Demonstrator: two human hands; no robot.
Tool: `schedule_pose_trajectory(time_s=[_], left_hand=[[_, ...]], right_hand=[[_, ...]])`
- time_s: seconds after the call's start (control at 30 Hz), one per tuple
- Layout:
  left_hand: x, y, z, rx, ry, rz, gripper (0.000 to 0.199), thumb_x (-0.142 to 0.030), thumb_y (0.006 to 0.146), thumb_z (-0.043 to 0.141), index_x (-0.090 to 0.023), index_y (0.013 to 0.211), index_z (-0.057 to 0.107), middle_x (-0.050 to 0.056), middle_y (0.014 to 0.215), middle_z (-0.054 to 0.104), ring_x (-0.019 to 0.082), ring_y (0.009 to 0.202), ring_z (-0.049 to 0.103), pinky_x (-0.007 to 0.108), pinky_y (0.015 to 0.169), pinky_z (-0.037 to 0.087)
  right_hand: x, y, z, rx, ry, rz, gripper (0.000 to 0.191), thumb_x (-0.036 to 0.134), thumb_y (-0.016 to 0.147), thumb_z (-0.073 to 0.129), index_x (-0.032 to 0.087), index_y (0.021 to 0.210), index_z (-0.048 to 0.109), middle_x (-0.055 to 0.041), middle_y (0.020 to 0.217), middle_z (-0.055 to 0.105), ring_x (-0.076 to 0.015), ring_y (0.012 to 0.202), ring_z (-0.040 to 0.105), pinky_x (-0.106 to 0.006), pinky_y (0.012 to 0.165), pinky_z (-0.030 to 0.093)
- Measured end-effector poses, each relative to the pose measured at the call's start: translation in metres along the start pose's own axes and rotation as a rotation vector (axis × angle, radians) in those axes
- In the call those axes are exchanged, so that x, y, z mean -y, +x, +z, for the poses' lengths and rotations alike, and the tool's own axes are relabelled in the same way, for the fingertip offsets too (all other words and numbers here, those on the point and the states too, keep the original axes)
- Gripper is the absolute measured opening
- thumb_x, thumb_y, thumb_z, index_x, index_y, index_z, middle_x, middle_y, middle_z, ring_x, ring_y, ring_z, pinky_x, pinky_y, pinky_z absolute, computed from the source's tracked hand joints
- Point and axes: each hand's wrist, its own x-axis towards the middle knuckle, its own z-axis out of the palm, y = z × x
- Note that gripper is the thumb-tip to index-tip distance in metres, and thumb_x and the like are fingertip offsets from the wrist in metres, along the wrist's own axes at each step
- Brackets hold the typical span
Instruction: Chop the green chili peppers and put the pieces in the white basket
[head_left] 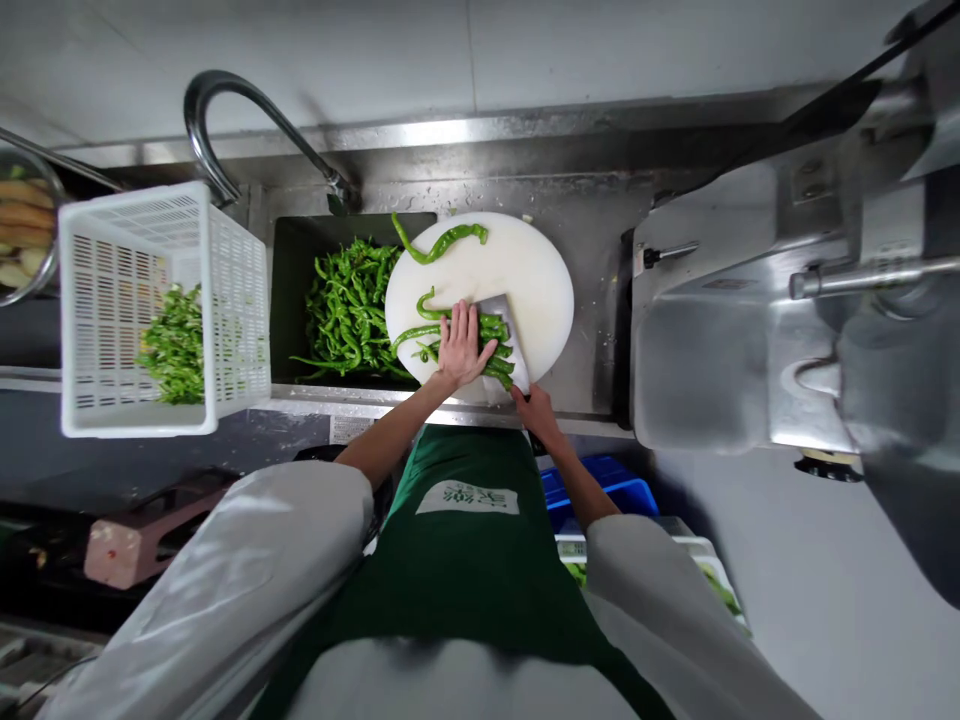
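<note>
Press the peppers (493, 328) lightly so the bunch stays level across the blade of the knife (517, 345), and mind where your fingertips sit near its edge. They lie on the board (536, 260), with 1 more pepper (442, 243) loose at the far side. Your left hand (461, 350) rests palm down on them, fingers straight and close together, thumb out. Your right hand (536, 412), nearer you, is wrapped around the knife's handle.

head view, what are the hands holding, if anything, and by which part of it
The right hand holds the cleaver by its handle end; the left hand lies palm down on green peppers.
</note>
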Motion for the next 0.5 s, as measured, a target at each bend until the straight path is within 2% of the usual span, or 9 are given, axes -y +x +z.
schedule_pose_trajectory(time_s=[0.1, 0.17, 0.23, 0.33, 0.5], left_hand=[[0.017, -0.007, -0.007, 0.005, 0.050, 0.000, 0.089, -0.066, 0.100, 0.027, -0.001, 0.162, 0.023, 0.021, 0.169, 0.011, 0.033, 0.159, 0.005, 0.057, 0.129, 0.000], [0.024, -0.010, -0.009, 0.019, 0.053, -0.011, 0.090, -0.066, 0.100, 0.028, -0.001, 0.162, 0.022, 0.021, 0.169, 0.011, 0.033, 0.159, 0.004, 0.057, 0.129, 0.000], [0.027, -0.011, -0.007, 0.035, 0.041, -0.008, 0.091, -0.067, 0.100, 0.029, -0.002, 0.162, 0.021, 0.020, 0.169, 0.010, 0.033, 0.159, 0.003, 0.056, 0.129, 0.000], [0.026, -0.009, -0.005, 0.045, 0.035, 0.004, 0.091, -0.067, 0.099, 0.030, -0.001, 0.162, 0.022, 0.021, 0.170, 0.010, 0.033, 0.159, 0.002, 0.055, 0.129, 0.001], [0.026, -0.007, -0.004, 0.036, 0.016, 0.000, 0.092, -0.067, 0.099, 0.030, 0.000, 0.162, 0.022, 0.021, 0.170, 0.008, 0.033, 0.159, -0.001, 0.054, 0.130, 0.003]], right_hand=[[-0.006, -0.011, -0.005, 0.072, 0.068, 0.027, 0.035, 0.055, 0.092, 0.053, 0.022, 0.081, 0.057, -0.0032, 0.060, 0.065, -0.0212, 0.061, 0.066, -0.031, 0.064, 0.051], [-0.012, -0.023, -0.007, 0.199, 0.194, 0.039, 0.037, 0.060, 0.092, 0.051, 0.024, 0.082, 0.052, 0.0012, 0.054, 0.061, -0.0183, 0.050, 0.062, -0.029, 0.058, 0.051], [-0.017, -0.033, -0.005, 0.269, 0.294, 0.071, 0.040, 0.064, 0.093, 0.049, 0.026, 0.085, 0.048, 0.0044, 0.050, 0.058, -0.0164, 0.041, 0.057, -0.027, 0.048, 0.046], [-0.016, -0.038, 0.007, 0.234, 0.317, 0.148, 0.040, 0.067, 0.093, 0.048, 0.027, 0.085, 0.045, 0.0072, 0.045, 0.050, -0.0158, 0.034, 0.050, -0.026, 0.038, 0.038], [-0.012, -0.032, 0.020, 0.185, 0.286, 0.163, 0.037, 0.063, 0.094, 0.049, 0.027, 0.085, 0.047, 0.0063, 0.043, 0.050, -0.0164, 0.033, 0.050, -0.027, 0.037, 0.039]])
